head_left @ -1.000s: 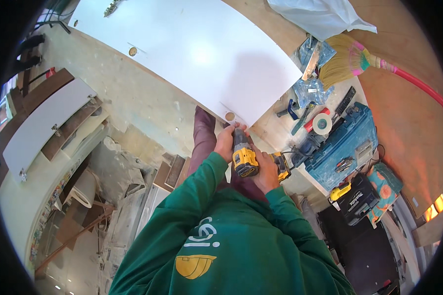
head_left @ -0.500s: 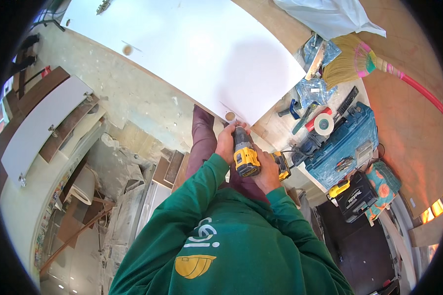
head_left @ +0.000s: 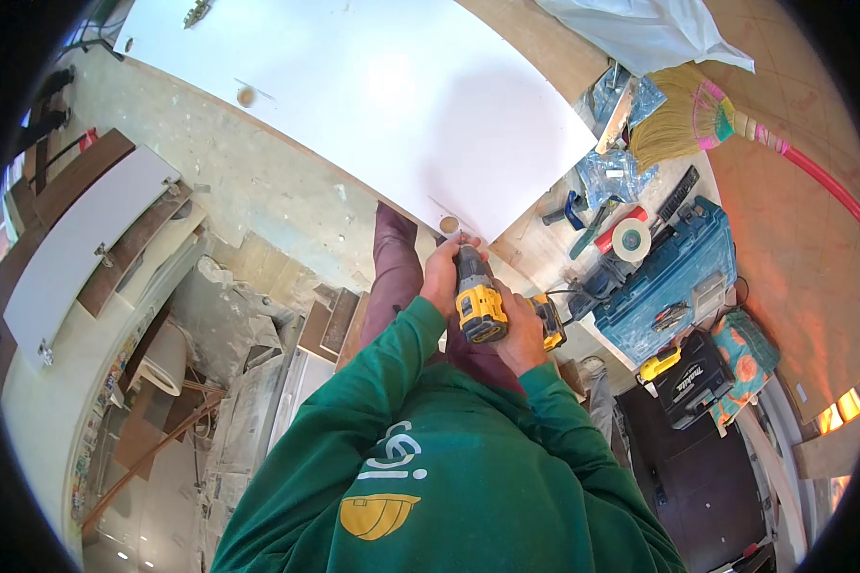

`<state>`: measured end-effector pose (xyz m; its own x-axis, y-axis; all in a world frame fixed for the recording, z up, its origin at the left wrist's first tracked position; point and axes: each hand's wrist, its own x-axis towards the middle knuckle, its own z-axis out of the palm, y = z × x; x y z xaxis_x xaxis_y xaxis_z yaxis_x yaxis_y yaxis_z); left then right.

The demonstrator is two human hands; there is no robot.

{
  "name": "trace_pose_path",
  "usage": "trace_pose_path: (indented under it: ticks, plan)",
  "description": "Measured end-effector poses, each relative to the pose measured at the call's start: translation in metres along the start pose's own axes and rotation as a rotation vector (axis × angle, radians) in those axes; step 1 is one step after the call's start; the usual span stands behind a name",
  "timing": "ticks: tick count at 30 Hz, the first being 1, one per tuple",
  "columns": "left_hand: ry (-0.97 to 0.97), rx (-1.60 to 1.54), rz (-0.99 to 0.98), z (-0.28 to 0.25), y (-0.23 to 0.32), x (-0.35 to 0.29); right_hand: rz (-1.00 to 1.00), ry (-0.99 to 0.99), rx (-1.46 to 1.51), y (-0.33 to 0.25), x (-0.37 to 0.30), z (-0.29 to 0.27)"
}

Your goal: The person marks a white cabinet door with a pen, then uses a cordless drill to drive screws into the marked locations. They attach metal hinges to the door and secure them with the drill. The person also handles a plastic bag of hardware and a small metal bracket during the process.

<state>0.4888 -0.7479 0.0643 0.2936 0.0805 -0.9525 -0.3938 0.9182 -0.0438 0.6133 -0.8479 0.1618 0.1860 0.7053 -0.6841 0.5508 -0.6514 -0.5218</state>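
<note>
Dusty workshop flooring surrounds a large flat white board. Both hands close around a yellow-and-black cordless drill: the left hand wraps its front, nearer the board, and the right hand grips the handle. Its long axis points up toward a small round hole at the board's near corner.

white panel top lies open; tools crowd its right.
</note>
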Motion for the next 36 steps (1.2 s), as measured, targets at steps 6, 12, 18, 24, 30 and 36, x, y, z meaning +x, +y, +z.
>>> trace_pose_path:
  ticks: [6,12,18,24,30,36]
  plan:
    - [-0.174,-0.1,-0.353,-0.014,0.009,0.009,0.062,0.039,0.037,-0.01,0.003,0.005]
    - [-0.125,0.027,-0.114,0.011,0.016,-0.003,0.082,0.078,0.037,-0.017,0.006,0.009]
    - [-0.147,0.067,-0.159,0.011,0.022,-0.001,0.111,0.08,0.049,-0.019,0.009,0.01]
    - [-0.115,0.044,-0.148,0.011,0.022,0.001,0.121,0.087,0.065,-0.032,0.012,0.005]
    - [-0.125,0.027,-0.174,0.012,0.025,0.0,0.13,0.074,0.042,-0.035,0.013,0.004]
    - [-0.108,0.004,-0.182,0.014,0.026,-0.001,0.12,0.078,0.054,-0.034,0.013,0.003]
